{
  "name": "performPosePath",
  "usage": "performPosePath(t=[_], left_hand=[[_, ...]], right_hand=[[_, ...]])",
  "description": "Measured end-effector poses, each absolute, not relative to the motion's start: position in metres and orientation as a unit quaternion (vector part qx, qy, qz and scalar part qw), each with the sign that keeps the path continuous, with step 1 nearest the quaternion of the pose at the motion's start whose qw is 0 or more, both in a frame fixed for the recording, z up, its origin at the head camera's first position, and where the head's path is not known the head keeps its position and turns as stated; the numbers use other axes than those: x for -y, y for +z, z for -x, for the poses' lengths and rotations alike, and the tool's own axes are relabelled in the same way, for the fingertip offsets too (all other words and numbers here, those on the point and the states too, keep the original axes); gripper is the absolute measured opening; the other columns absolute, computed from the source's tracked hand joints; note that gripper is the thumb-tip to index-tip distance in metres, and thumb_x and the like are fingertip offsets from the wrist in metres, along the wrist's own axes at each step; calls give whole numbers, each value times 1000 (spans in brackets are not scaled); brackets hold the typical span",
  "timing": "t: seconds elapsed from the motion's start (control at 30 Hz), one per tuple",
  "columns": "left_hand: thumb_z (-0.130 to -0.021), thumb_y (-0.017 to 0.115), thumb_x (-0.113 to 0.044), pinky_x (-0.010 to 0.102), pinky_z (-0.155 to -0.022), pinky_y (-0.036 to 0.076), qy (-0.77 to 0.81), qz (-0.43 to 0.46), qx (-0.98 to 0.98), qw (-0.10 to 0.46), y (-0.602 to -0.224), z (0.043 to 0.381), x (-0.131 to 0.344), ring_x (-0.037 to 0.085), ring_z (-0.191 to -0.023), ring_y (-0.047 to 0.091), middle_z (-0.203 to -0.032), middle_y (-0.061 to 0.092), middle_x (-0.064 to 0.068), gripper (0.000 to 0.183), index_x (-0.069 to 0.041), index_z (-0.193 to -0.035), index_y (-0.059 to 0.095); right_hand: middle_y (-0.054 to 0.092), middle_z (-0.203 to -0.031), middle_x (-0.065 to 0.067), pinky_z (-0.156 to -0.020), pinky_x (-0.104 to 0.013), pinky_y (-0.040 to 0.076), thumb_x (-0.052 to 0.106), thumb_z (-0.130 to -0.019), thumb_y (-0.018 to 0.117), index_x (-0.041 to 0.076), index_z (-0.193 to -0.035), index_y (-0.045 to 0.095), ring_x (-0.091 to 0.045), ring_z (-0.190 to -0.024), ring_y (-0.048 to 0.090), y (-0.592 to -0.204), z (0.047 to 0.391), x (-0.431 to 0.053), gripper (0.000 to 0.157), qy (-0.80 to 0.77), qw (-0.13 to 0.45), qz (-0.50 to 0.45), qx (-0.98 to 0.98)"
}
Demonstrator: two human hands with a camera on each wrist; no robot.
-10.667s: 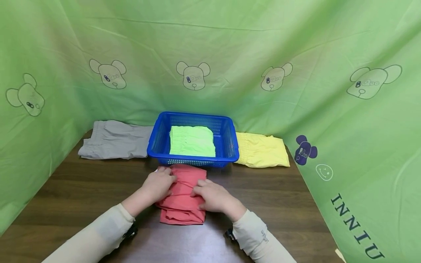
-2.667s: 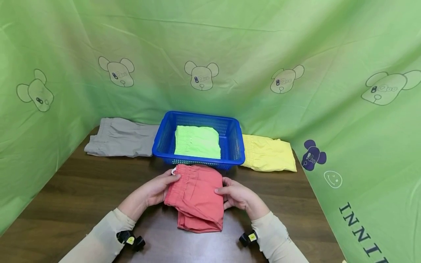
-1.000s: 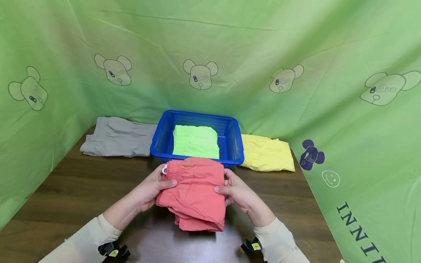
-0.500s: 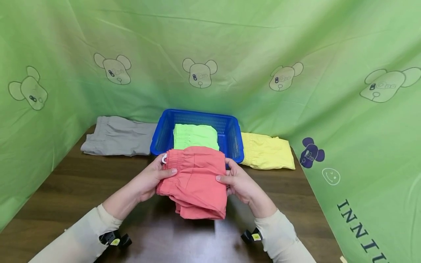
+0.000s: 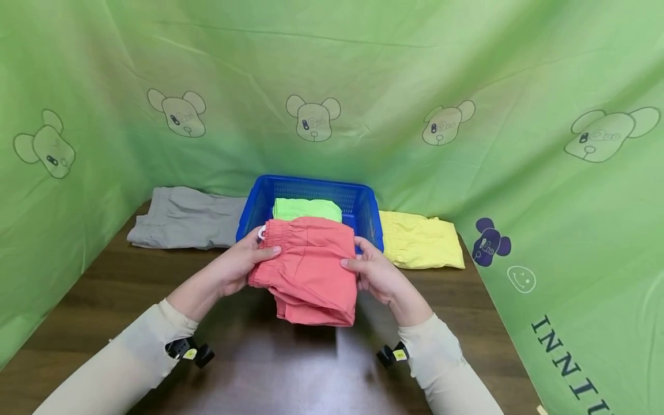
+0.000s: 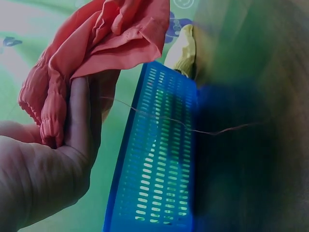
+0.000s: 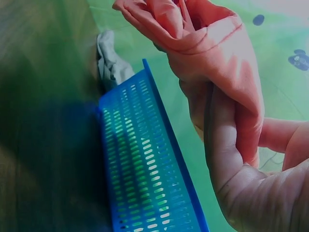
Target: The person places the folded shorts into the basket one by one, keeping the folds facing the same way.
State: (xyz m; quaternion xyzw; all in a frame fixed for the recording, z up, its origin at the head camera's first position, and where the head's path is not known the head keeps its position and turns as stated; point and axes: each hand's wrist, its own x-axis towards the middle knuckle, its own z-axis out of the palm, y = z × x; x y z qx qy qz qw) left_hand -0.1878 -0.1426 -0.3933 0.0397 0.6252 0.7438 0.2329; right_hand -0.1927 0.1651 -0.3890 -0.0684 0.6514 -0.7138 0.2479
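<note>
My left hand (image 5: 234, 266) and right hand (image 5: 383, 278) grip a folded pair of coral-red elastic-waist pants (image 5: 311, 265) by its two sides. Both thumbs lie on top of the cloth and the other fingers go underneath. A white loop (image 5: 261, 232) shows at the waistband by the left fingers. The pants are raised off the table, overlapping the front of a blue plastic basket (image 5: 358, 196) in the head view. Inside the basket lies folded neon-green clothing (image 5: 307, 208), partly covered from sight. Both wrist views show the pants above the basket's slotted side (image 6: 154, 145).
Folded grey clothing (image 5: 189, 219) lies left of the basket, and folded yellow clothing (image 5: 422, 239) lies to its right. A green printed curtain (image 5: 373, 69) hangs behind and at both sides of the brown wooden table (image 5: 104, 323).
Earlier, the pants lay on the table under both hands. Since then they have been picked up, and over the last second both hands have carried them up and forward toward the basket.
</note>
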Motion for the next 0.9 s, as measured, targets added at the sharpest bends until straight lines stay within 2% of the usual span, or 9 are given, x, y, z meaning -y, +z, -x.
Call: performPosePath(t=[0.23, 0.4, 0.53, 0.67, 0.9], left_hand=[[-107, 53, -18, 41, -86, 61, 748, -30, -622, 227, -390, 201, 141, 24, -102, 73, -149, 46, 21, 72, -22, -163, 8], [-109, 51, -19, 39, -85, 61, 752, -31, -621, 219, -385, 213, 140, 21, -100, 73, -149, 45, 21, 69, -23, -163, 8], [-109, 50, -18, 39, -82, 62, 755, -29, -621, 211, -383, 221, 139, 20, -96, 74, -146, 47, 20, 67, -23, -162, 11], [-109, 50, -17, 39, -80, 62, 755, -26, -622, 206, -382, 230, 138, 20, -93, 74, -143, 49, 19, 66, -23, -161, 12], [-109, 49, -17, 38, -78, 62, 749, -28, -631, 201, -377, 247, 138, 19, -88, 75, -135, 53, 17, 62, -21, -159, 14]], right_hand=[[68, -120, -12, -78, -44, 62, 7, -103, 54, 18, -155, 25, -21, -94, 74, -387, 203, -164, 60, -719, 240, 77, -647], [55, -139, -18, -86, -49, 60, 12, -105, 53, 24, -157, 22, -24, -106, 70, -384, 211, -164, 62, -717, 250, 93, -644], [46, -148, -21, -83, -54, 60, 15, -106, 51, 28, -159, 18, -27, -108, 68, -384, 218, -164, 64, -704, 264, 96, -652], [47, -144, -22, -73, -53, 60, 16, -107, 50, 31, -158, 17, -30, -101, 70, -383, 226, -165, 63, -693, 277, 92, -659], [60, -125, -21, -60, -48, 61, 13, -107, 49, 31, -156, 22, -30, -83, 74, -379, 241, -165, 58, -690, 264, 82, -669]])
